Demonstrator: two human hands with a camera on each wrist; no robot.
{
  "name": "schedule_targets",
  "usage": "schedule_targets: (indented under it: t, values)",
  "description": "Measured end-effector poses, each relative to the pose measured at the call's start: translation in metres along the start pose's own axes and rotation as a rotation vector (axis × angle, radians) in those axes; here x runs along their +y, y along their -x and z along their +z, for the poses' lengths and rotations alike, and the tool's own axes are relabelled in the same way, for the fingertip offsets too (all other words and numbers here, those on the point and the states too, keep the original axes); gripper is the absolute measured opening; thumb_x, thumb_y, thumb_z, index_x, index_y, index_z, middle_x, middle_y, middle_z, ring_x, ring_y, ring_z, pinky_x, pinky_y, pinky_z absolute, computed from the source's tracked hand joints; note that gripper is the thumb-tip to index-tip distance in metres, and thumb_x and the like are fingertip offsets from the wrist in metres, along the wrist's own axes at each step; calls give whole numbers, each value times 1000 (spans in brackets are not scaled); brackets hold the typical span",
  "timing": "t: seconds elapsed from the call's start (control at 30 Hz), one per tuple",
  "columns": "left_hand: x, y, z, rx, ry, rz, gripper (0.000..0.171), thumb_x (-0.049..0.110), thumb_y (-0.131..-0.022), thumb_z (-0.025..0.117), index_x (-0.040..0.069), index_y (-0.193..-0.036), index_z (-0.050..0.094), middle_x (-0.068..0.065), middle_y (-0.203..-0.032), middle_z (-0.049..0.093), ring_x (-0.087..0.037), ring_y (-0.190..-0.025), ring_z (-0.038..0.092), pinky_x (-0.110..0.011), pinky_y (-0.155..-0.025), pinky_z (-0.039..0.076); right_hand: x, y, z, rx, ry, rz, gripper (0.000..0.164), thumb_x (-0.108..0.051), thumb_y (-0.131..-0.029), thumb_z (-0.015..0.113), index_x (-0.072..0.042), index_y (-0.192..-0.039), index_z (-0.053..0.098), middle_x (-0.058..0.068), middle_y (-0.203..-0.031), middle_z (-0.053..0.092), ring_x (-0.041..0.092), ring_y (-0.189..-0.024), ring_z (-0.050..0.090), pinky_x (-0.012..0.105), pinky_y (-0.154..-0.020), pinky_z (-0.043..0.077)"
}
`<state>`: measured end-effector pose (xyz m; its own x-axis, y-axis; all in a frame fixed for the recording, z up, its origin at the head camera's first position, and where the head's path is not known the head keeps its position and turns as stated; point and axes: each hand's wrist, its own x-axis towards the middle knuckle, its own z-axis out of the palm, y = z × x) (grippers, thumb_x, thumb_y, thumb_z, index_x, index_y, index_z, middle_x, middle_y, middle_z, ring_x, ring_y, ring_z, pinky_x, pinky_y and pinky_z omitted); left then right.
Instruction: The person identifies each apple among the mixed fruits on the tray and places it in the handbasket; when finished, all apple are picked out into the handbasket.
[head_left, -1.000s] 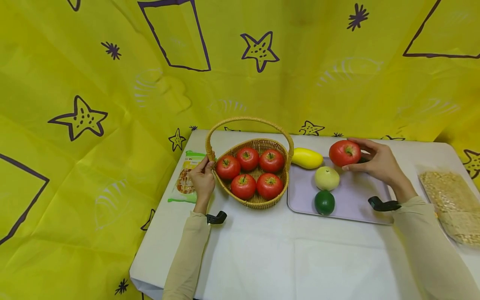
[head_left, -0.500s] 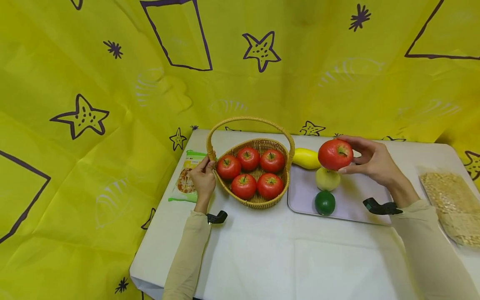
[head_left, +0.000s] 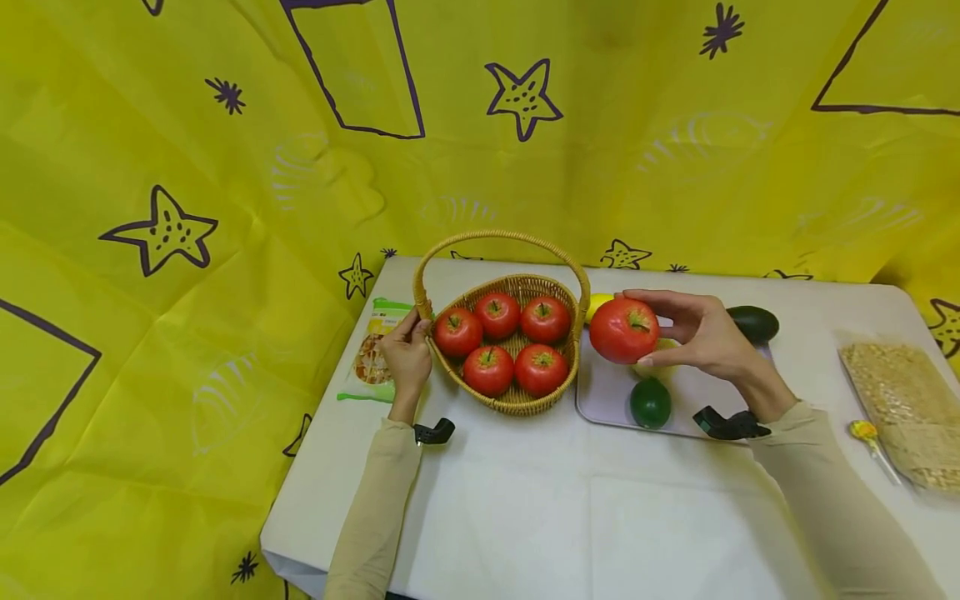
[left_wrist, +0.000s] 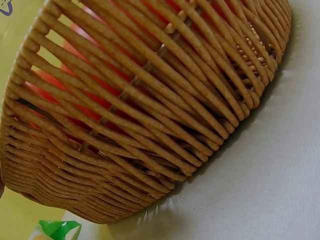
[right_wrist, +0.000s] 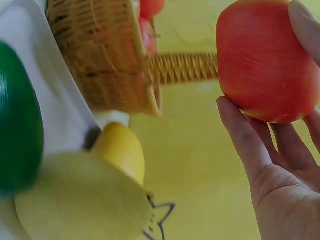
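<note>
In the head view, my right hand [head_left: 705, 342] holds a red apple [head_left: 624, 331] between thumb and fingers, just right of the wicker basket [head_left: 525, 407]. The right wrist view shows the apple [right_wrist: 267, 62] gripped above the tray, its far side covered by the thumb. Several similar red apples [head_left: 488, 372] lie inside the basket. My left hand [head_left: 407, 354] pinches the basket's left rim at the foot of its arched handle [head_left: 501, 237]. In the left wrist view the woven basket wall [left_wrist: 150, 110] fills most of the picture, and the left hand is nearly out of sight.
A pale lilac tray [head_left: 609, 396] bears a green fruit [head_left: 650, 403] and a pale yellow-green fruit [right_wrist: 80, 200]. Behind are a yellow fruit [head_left: 599, 307] and a dark green fruit [head_left: 753, 323]. A food packet [head_left: 369, 362], a bag of flakes [head_left: 903, 408] and a lollipop [head_left: 864, 431] flank these.
My right hand has carried the apple left across the tray, toward the basket's right rim. The dark green fruit and the lollipop have come into sight. My left hand keeps its place.
</note>
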<state>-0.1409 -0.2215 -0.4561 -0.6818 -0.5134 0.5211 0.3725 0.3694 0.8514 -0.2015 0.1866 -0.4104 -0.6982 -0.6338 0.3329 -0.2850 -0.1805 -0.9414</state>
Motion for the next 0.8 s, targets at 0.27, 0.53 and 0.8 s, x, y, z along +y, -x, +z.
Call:
schedule_targets:
  t: [0.27,0.53,0.8]
  values:
    - [2,-1,3,10,5,-11,26,-13,-85,67,-17,-111,66,-33,-102,67,-46,-91,68,-19,-78,57,8,-6,20,-47,15,56,81,23,-66,78,9,-140,48,12,-140,56,22,-121,60,37,-88,57]
    - [2,0,1,6,-3,-13,27,-14,-85,67,-17,-112,65,-32,-102,68,-41,-92,69,-20,-80,58,15,-18,38,-104,91,50,81,14,-67,84,3,-141,52,10,-142,55,19,-123,60,35,-91,56]
    - [2,0,0,1,5,-11,27,-14,-85,67,-17,-112,65,-33,-103,67,-41,-93,69,-21,-80,58,18,-35,67,-76,130,72,80,6,-67,88,-5,-140,56,12,-140,56,16,-124,59,32,-94,55]
